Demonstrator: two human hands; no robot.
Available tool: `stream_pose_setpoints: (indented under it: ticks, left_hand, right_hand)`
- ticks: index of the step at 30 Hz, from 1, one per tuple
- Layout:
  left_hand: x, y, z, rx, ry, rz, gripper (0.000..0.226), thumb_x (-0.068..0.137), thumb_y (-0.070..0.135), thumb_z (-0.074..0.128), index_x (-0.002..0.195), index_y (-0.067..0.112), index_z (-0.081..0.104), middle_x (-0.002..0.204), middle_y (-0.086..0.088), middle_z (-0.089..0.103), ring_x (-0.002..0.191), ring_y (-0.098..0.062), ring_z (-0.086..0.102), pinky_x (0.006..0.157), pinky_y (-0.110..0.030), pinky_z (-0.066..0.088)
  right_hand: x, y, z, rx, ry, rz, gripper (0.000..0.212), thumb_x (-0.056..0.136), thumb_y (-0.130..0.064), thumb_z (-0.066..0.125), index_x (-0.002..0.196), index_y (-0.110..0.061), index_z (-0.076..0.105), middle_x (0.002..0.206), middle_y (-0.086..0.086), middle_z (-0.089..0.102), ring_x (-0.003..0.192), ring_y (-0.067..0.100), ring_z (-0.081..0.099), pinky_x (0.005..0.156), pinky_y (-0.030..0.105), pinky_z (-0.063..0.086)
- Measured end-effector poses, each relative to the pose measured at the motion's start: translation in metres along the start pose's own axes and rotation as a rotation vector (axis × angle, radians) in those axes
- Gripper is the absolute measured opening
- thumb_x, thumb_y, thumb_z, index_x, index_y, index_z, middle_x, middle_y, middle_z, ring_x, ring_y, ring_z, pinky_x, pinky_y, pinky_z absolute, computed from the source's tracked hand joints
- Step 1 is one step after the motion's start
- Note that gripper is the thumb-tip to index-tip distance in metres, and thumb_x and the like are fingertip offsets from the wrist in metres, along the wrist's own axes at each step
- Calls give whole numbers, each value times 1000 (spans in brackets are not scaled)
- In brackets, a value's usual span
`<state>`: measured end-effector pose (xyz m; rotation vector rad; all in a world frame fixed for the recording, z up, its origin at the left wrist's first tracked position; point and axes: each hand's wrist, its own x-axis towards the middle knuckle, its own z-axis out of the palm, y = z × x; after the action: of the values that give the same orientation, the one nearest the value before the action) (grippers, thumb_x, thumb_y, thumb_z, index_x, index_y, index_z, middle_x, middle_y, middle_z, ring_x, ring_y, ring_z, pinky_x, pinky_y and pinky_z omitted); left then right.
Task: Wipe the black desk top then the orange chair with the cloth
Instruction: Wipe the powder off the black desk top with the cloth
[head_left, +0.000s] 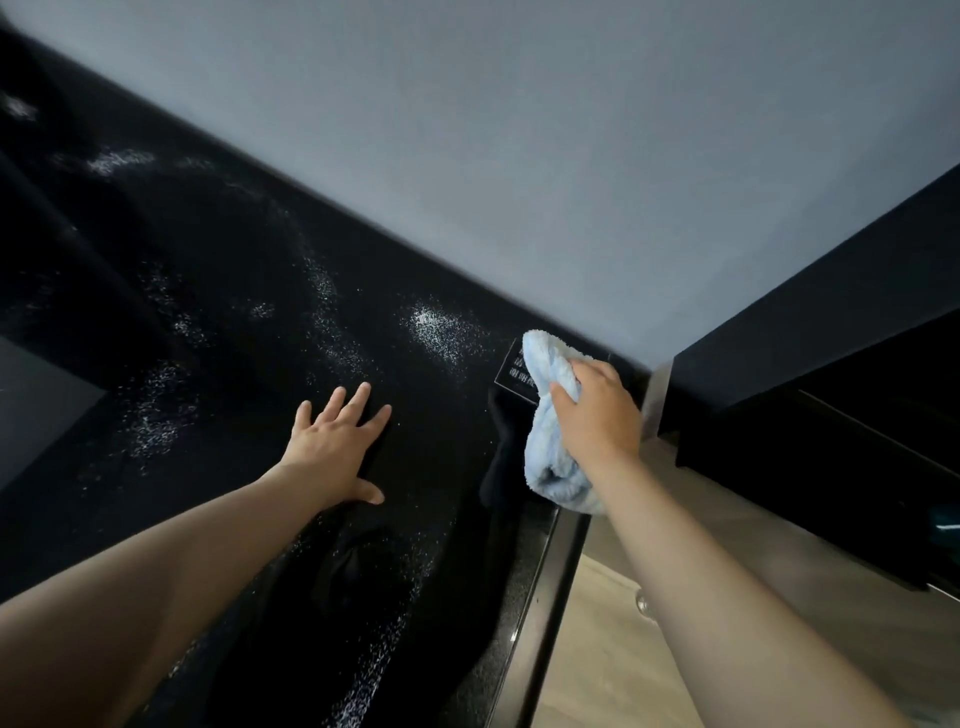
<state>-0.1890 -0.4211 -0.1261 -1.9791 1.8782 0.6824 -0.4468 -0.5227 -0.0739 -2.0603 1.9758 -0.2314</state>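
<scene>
Cloth (548, 462) sits bunched in our right hand (597, 415), fingers clamped round it, at the far right corner of the desk (234, 234); left hand (332, 447) lies flat and open; we should press flatter, sweeping leftward over the specks (436, 327).

Both forearms (156, 597) bare to frame edge; left grip (332, 447), right grip (597, 415) bare.

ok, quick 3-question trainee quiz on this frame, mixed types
1. True or false: the left hand lies flat on the desk.
2. Which grips the cloth? A left hand, B right hand, C neither.
3. Fill in: the cloth is light ____.
Key: 1 true; 2 B; 3 blue.
</scene>
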Motion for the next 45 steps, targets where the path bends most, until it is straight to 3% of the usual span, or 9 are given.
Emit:
stream_pose_setpoints:
  ticks: [7, 14, 19, 22, 27, 32, 39, 45]
  left_hand:
    - [10, -2, 5, 12, -9, -4, 118, 67, 64, 71, 152, 30, -3, 158, -4, -22, 147, -29, -12, 117, -52, 7]
    - [9, -3, 4, -9, -33, 8, 117, 69, 61, 71, 152, 30, -6, 157, -4, -26, 146, -30, -17, 118, -50, 6]
    - [10, -2, 3, -14, -51, 6, 116, 71, 60, 71, 152, 31, -7, 156, -4, -28, 145, -29, -19, 118, -50, 4]
    - [11, -2, 3, -16, -55, 9, 116, 70, 60, 71, 152, 30, -6, 156, -5, -27, 145, -30, -19, 118, -51, 4]
    - [11, -1, 2, 4, -54, 6, 117, 70, 61, 71, 152, 30, -7, 156, -6, -27, 146, -31, -18, 118, -50, 6]
    - [9, 0, 0, 1, -48, 0, 118, 69, 61, 72, 152, 30, -5, 157, -6, -26, 146, -30, -16, 118, -50, 8]
    - [7, 0, -2, 4, -42, 10, 118, 68, 61, 72, 152, 29, -4, 157, -6, -24, 146, -31, -14, 118, -50, 10]
    - [7, 3, -3, -6, -49, -3, 118, 68, 59, 73, 152, 29, -4, 157, -6, -24, 146, -31, -15, 118, -51, 9]
  right_hand:
    - [66, 4, 18, -95, -20, 1, 33, 94, -30, 50, 123, -18, 58, 131, 3, 51, 109, 31, 56, 74, 31, 38]
    - [112, 9, 35, -137, -110, -35, 40, 97, -27, 49, 136, -16, 51, 142, 4, 45, 130, 24, 42, 97, 35, 41]
    - [126, 3, 46, -214, -153, -108, 39, 97, -27, 50, 134, -15, 52, 136, 8, 52, 126, 26, 45, 107, 33, 31]
    - [129, 2, 46, -179, -176, -103, 40, 96, -29, 50, 135, -17, 51, 137, 5, 52, 126, 26, 45, 103, 35, 36]
    - [124, -11, 53, -121, -152, -245, 36, 94, -26, 54, 129, -20, 58, 137, 0, 54, 128, 24, 45, 106, 36, 35]
    - [113, -12, 53, -145, -186, -239, 31, 93, -25, 54, 122, -19, 62, 131, 0, 57, 121, 28, 48, 100, 38, 41]
    - [83, -12, 59, -145, -176, -244, 34, 94, -25, 52, 127, -20, 59, 135, -5, 53, 115, 30, 47, 93, 36, 41]
    - [55, -14, 62, -112, -141, -251, 32, 93, -21, 52, 123, -23, 61, 128, -9, 56, 111, 24, 48, 82, 32, 43]
